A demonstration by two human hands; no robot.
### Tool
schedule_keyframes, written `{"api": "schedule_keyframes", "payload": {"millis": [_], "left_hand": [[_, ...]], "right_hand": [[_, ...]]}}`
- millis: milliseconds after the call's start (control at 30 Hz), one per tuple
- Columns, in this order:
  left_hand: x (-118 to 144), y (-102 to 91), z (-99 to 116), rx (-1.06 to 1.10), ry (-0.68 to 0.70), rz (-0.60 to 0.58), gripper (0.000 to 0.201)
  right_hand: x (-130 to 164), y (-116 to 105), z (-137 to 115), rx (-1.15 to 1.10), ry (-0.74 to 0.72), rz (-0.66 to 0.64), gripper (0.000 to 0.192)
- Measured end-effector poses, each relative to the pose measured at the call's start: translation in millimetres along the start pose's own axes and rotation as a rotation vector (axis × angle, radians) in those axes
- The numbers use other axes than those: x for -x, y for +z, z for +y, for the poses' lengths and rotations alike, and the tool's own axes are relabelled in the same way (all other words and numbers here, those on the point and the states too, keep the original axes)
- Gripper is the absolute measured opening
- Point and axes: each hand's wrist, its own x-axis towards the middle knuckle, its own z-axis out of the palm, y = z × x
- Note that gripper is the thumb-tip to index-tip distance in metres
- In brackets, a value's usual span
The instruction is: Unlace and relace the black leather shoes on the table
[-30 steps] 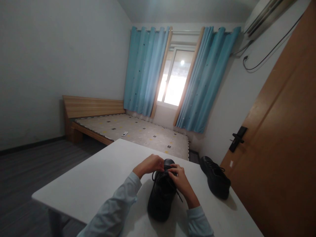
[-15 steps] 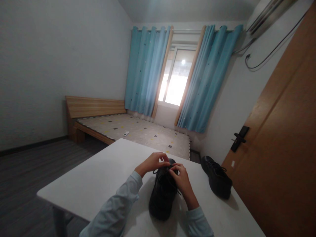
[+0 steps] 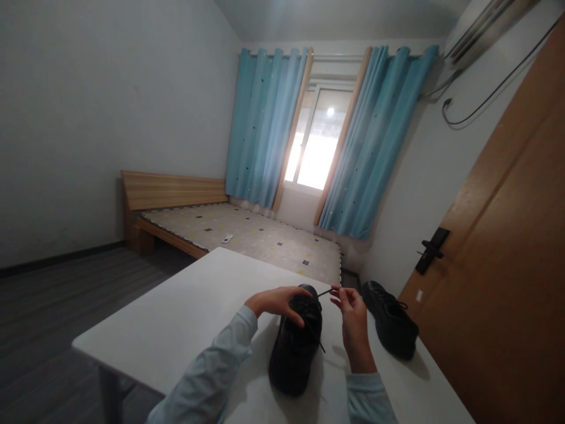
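Head camera: my left hand spreads over the black shoe on the white table, its hold unclear, while my right hand pinches the lace, probably light, limp and best held near its end.

One camera is looking out from the person's head, facing forward and down over the table. It is viewing the left hand, right hand and shoe from close by, low in frame, while taking in the bed beyond, the window farthest off and the door along the right.
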Motion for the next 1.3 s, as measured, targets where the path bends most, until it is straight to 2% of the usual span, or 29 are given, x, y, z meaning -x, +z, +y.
{"api": "schedule_keyframes", "payload": {"millis": [200, 400, 700, 833, 967, 1133, 1200, 1300], "left_hand": [[0.5, 0.5, 0.5, 0.024, 0.009, -0.002, 0.079], [0.3, 0.6, -1.4, 0.025, 0.003, -0.002, 0.079], [0.5, 0.0, -1.8, 0.036, -0.022, -0.019, 0.073], [0.7, -0.4, -0.6, 0.032, -0.012, -0.024, 0.073], [0.3, -0.1, -1.1, 0.031, 0.005, -0.024, 0.074], [-0.1, 0.6, -3.6, 0.040, 0.015, -0.020, 0.074], [-0.1, 1.0, -4.6, 0.041, 0.021, -0.016, 0.074], [0.0, 1.5, -6.1, 0.046, 0.026, -0.007, 0.073]], "right_hand": [[-10.1, -19.6, -6.6, -0.222, -0.026, 0.104, 0.025], [-19.9, -39.5, -8.6, -0.314, -0.014, 0.204, 0.024], [-16.5, -46.3, -17.2, -0.376, -0.052, 0.265, 0.022], [-12.8, -39.9, -20.7, -0.295, -0.131, 0.223, 0.022], [-11.3, -31.9, -17.0, -0.044, -0.169, 0.173, 0.023], [-7.5, -24.4, -16.7, 0.278, -0.111, -0.085, 0.027], [-5.3, -22.1, -18.1, 0.318, -0.082, -0.192, 0.026], [-3.0, -20.0, -18.7, 0.337, -0.043, -0.280, 0.025]]}}
